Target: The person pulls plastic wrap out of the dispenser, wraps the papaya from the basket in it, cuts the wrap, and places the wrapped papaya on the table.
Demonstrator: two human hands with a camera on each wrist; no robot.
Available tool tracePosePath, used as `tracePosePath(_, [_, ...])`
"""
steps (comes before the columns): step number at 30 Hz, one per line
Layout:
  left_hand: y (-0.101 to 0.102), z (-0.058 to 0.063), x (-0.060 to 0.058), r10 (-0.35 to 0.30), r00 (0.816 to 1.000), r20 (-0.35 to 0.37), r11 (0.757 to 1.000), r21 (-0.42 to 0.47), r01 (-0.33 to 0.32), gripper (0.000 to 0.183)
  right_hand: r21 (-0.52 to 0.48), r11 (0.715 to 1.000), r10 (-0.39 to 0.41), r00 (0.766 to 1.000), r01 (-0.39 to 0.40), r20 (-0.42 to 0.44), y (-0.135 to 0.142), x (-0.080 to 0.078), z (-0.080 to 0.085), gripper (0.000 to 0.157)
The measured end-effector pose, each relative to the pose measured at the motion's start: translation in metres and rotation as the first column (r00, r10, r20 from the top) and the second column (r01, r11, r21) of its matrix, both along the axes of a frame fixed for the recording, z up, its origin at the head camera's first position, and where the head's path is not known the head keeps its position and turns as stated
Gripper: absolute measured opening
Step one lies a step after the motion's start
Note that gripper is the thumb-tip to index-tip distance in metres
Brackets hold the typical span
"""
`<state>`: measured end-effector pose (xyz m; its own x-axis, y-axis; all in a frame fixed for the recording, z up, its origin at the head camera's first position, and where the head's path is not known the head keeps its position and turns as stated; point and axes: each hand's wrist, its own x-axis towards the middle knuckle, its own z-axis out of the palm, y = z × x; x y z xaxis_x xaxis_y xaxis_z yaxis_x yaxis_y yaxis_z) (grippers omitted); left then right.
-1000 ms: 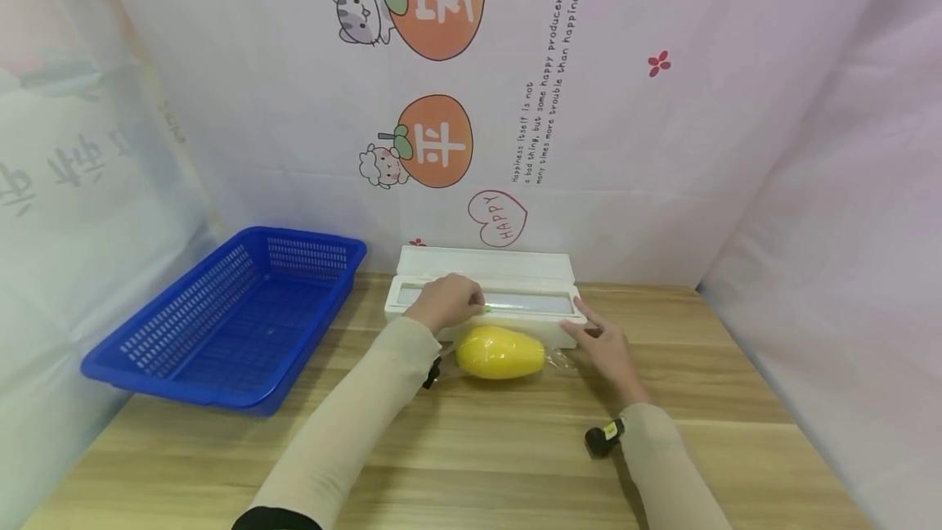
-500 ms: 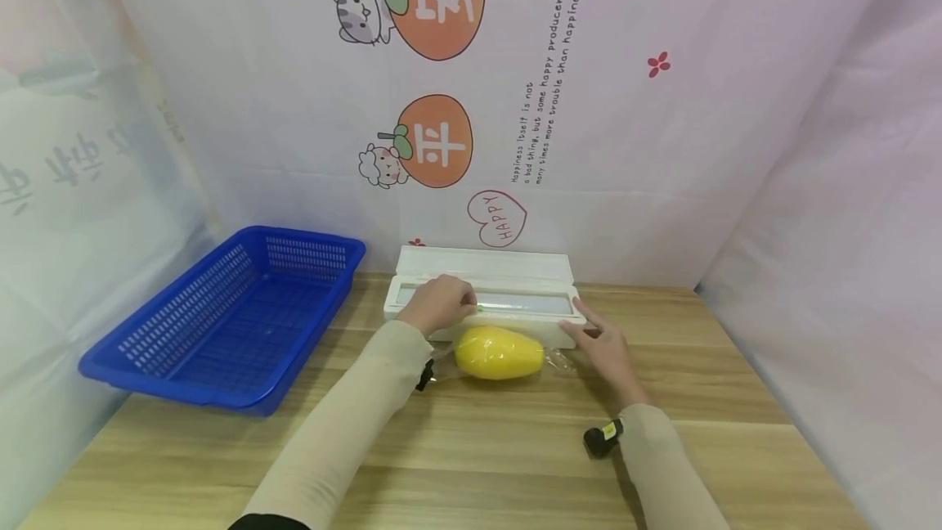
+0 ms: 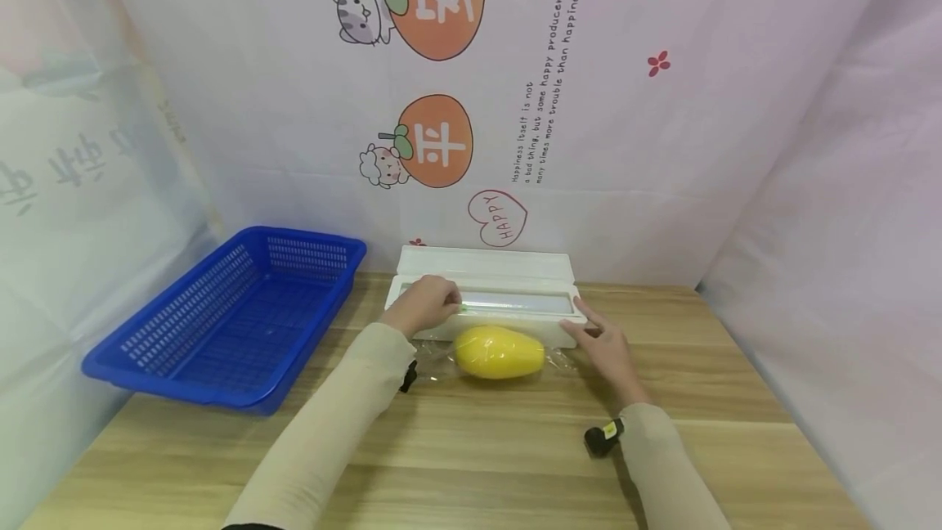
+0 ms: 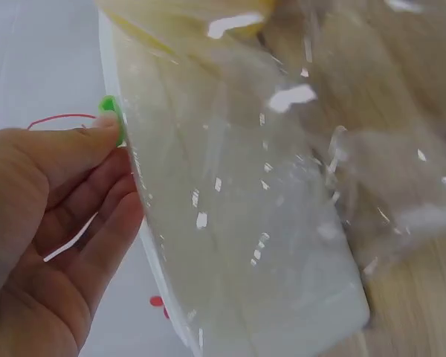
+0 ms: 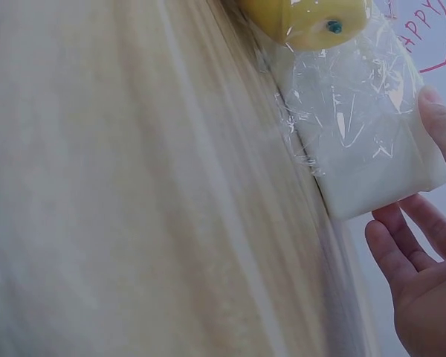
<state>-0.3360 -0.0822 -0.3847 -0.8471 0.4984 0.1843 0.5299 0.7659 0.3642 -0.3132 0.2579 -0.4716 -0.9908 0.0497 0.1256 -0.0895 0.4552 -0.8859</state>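
Observation:
A long white cling film box (image 3: pixel 559 335) stands at the table's back, its lid (image 3: pixel 486 264) tilted up against the wall. A yellow, pear-shaped fruit (image 3: pixel 500 352) lies in front, with clear cling film (image 5: pixel 342 111) over it and past both its ends. At the box's near rim, left of its middle, my left hand (image 3: pixel 425 303) pinches a green slide cutter (image 4: pixel 108 103), thumb on top. My right hand (image 3: pixel 607 350) grips the right end of the box, thumb at the front and fingers round the end.
A blue plastic basket (image 3: pixel 324 325) with slotted sides stands on the left of the wooden table (image 3: pixel 515 456). White printed cloth (image 3: pixel 625 145) hangs right behind the box and along both sides.
My left hand has slid left along the box's rim, taking the green slide cutter with it. My right hand, the box and the fruit stay in place.

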Motion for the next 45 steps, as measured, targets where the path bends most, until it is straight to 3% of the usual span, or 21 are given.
tracePosePath(4, [-0.005, 0.000, 0.002, 0.041, 0.999, 0.007, 0.999, -0.029, -0.041, 0.011, 0.001, 1.000, 0.003, 1.000, -0.003, 0.003, 0.000, 0.001, 0.000, 0.075])
tracePosePath(10, [-0.014, -0.001, 0.002, 0.130, 0.989, -0.065, 0.980, -0.146, -0.139, 0.013, -0.014, 1.000, 0.013, 1.000, -0.013, 0.008, -0.001, 0.001, 0.000, 0.075])
tracePosePath(14, [-0.025, -0.005, -0.002, 0.168, 0.982, -0.081, 0.970, -0.162, -0.179, 0.014, -0.019, 1.000, 0.002, 1.000, -0.002, -0.005, 0.001, 0.000, 0.000, 0.074])
tracePosePath(21, [-0.038, -0.011, -0.002, 0.165, 0.985, -0.055, 0.978, -0.123, -0.170, 0.016, -0.008, 1.000, 0.020, 1.000, -0.020, -0.011, 0.006, -0.001, -0.003, 0.073])
tracePosePath(29, [-0.042, -0.010, 0.003, 0.215, 0.975, -0.056, 0.968, -0.119, -0.221, 0.017, -0.010, 0.999, 0.041, 0.999, -0.041, -0.015, 0.003, -0.002, -0.002, 0.074])
tracePosePath(36, [-0.055, -0.015, 0.004, 0.199, 0.976, -0.092, 0.974, -0.094, -0.208, 0.017, -0.016, 0.998, 0.055, 0.998, -0.055, -0.003, 0.002, -0.001, -0.001, 0.074])
tracePosePath(45, [-0.074, -0.013, 0.008, 0.192, 0.981, -0.031, 0.981, 0.000, -0.192, 0.014, 0.006, 0.999, 0.040, 0.999, -0.040, 0.004, 0.002, -0.001, 0.000, 0.076])
